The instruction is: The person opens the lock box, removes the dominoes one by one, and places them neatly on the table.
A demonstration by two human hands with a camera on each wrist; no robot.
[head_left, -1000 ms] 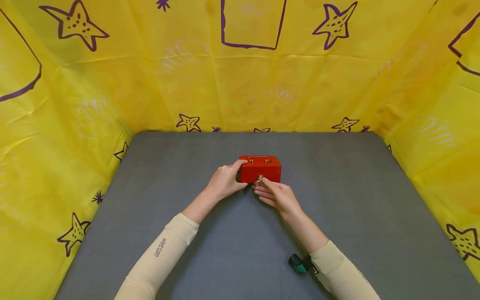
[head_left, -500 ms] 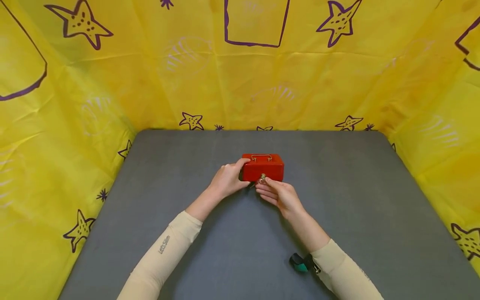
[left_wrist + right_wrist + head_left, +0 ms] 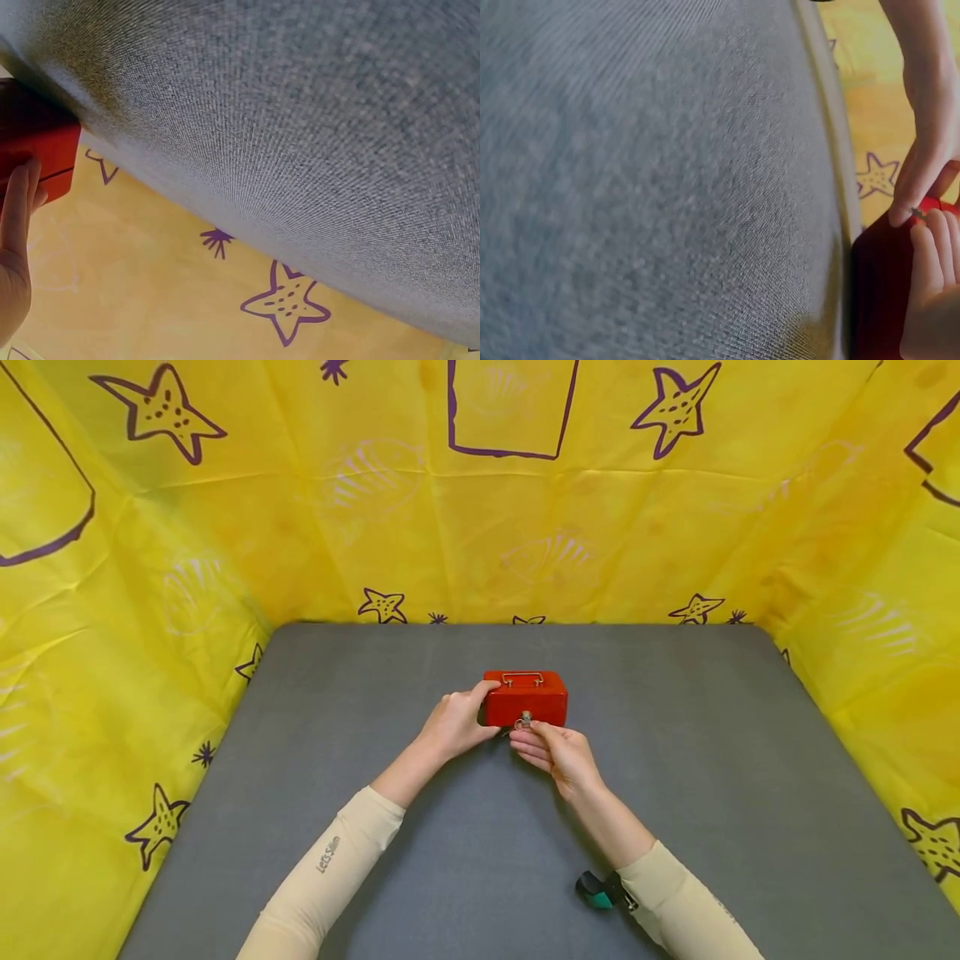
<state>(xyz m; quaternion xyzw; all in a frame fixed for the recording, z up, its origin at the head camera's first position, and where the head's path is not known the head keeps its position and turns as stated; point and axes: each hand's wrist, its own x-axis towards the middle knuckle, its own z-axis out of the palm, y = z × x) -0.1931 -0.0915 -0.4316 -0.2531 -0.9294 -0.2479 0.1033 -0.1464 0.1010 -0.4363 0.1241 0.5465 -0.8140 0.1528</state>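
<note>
1. Nearest: cream sleeves (image 3: pixel 330 858) on both forearms, lettering on the left one. Black-and-teal device (image 3: pixel 597 892) at the right cuff.
2. Right hand (image 3: pixel 566 758): thumb and forefinger pinch a small metal key (image 3: pixel 527 721) at the box's front face; other fingers extended below. Key ring (image 3: pixel 519 724) hangs just left of the fingertips. Can't tell how deep the key sits.
3. Left hand (image 3: pixel 453 722): grips the box's left end, one digit over the top edge, one at the lower front corner. Left wrist view has fingers flat against the red side.
4. Red box (image 3: pixel 546 703): upright mid-table toward the far side, lid down, wire handle (image 3: pixel 522 675) on top.
5. Under it all: grey table (image 3: pixel 480 877).
6. Farthest: yellow backdrop (image 3: pixel 480 543), purple starfish outlines, pale fish prints.
</note>
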